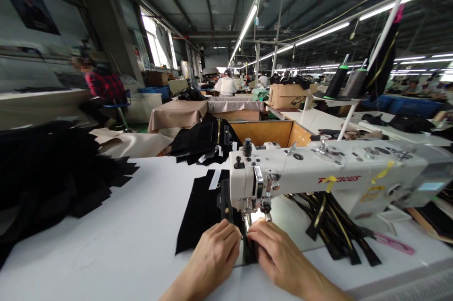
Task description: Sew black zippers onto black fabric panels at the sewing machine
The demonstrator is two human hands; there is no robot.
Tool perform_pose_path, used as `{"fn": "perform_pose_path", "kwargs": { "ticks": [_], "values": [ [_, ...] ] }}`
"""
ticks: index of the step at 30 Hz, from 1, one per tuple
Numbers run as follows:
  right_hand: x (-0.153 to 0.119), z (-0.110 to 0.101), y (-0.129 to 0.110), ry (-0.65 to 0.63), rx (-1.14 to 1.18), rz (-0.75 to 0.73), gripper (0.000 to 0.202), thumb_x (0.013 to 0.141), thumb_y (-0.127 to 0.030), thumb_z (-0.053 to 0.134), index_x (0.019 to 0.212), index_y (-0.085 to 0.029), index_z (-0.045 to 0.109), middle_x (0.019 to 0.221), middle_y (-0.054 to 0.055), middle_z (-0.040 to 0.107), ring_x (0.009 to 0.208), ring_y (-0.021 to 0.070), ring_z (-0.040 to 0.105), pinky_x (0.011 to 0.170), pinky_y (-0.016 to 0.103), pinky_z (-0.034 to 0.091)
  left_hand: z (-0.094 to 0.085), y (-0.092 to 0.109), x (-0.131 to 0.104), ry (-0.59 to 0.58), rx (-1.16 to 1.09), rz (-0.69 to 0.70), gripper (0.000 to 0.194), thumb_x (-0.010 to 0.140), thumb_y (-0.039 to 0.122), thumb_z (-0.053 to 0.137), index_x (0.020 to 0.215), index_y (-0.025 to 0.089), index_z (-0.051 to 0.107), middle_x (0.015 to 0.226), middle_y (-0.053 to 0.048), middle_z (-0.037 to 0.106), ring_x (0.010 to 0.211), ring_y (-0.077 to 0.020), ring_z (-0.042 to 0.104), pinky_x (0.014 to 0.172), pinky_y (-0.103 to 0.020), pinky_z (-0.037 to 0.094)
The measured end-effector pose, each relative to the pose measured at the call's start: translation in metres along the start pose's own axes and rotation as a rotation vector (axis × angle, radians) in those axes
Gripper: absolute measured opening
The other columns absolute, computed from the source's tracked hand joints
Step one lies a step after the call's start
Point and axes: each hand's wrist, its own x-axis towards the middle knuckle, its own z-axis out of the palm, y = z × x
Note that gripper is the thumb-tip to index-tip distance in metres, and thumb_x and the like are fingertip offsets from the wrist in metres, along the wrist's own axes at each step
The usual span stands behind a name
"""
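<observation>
A black fabric piece (201, 211) with a zipper strip lies flat on the white table under the head of a white sewing machine (329, 178). My left hand (215, 254) presses down on the fabric's near edge, just left of the presser foot (253, 211). My right hand (279, 254) pins the zipper strip with its fingertips right in front of the needle. Both hands rest flat on the cloth, fingers bent and close together.
A heap of black cut pieces (49, 173) covers the table's left side. Black zippers (336, 230) and pink scissors (394, 243) lie under the machine arm at right. Behind stand a wooden bin (265, 132), more black pieces (201, 143), thread cones (338, 81) and seated workers.
</observation>
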Motion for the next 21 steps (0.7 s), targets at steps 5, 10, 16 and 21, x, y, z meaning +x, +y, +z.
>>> {"fn": "perform_pose_path", "kwargs": {
  "ticks": [5, 10, 16, 21],
  "values": [
    [0.000, -0.004, -0.002, 0.036, 0.030, -0.002, 0.033, 0.090, -0.005, 0.039, 0.109, -0.020, 0.061, 0.108, 0.007, 0.061, 0.099, 0.0216, 0.056, 0.092, 0.036, 0.049, -0.006, -0.003, -0.001, 0.078, 0.019, -0.076, 0.030, 0.104, 0.019, 0.035, 0.095, 0.017, 0.064, 0.090, -0.007, 0.069, 0.085, -0.0211, 0.065, 0.075, -0.034, 0.057],
    [0.003, -0.002, -0.002, 0.067, -0.005, 0.097, 0.030, 0.095, -0.013, 0.039, 0.116, -0.020, 0.060, 0.116, 0.008, 0.063, 0.107, 0.0222, 0.058, 0.095, 0.036, 0.050, 0.011, -0.025, -0.007, 0.002, 0.277, -0.040, 0.034, 0.103, 0.025, 0.039, 0.132, 0.017, 0.057, 0.127, -0.007, 0.066, 0.120, -0.0253, 0.060, 0.100, -0.043, 0.053],
    [0.001, 0.002, 0.003, -0.018, -0.131, 0.096, 0.038, 0.100, -0.025, 0.041, 0.136, -0.014, 0.051, 0.142, 0.012, 0.053, 0.128, 0.0274, 0.051, 0.111, 0.044, 0.040, 0.015, -0.044, -0.011, -0.081, 0.410, -0.105, 0.036, 0.099, 0.025, 0.042, 0.129, 0.017, 0.060, 0.127, -0.008, 0.066, 0.123, -0.0281, 0.058, 0.101, -0.045, 0.052],
    [0.000, -0.003, -0.002, 0.002, -0.076, 0.101, 0.031, 0.099, -0.024, 0.044, 0.125, -0.017, 0.059, 0.128, 0.010, 0.062, 0.118, 0.0274, 0.055, 0.106, 0.044, 0.043, 0.010, -0.030, -0.017, -0.045, 0.487, -0.142, 0.039, 0.098, 0.028, 0.043, 0.131, 0.016, 0.059, 0.127, -0.012, 0.064, 0.112, -0.0313, 0.060, 0.092, -0.047, 0.055]
  ]
}}
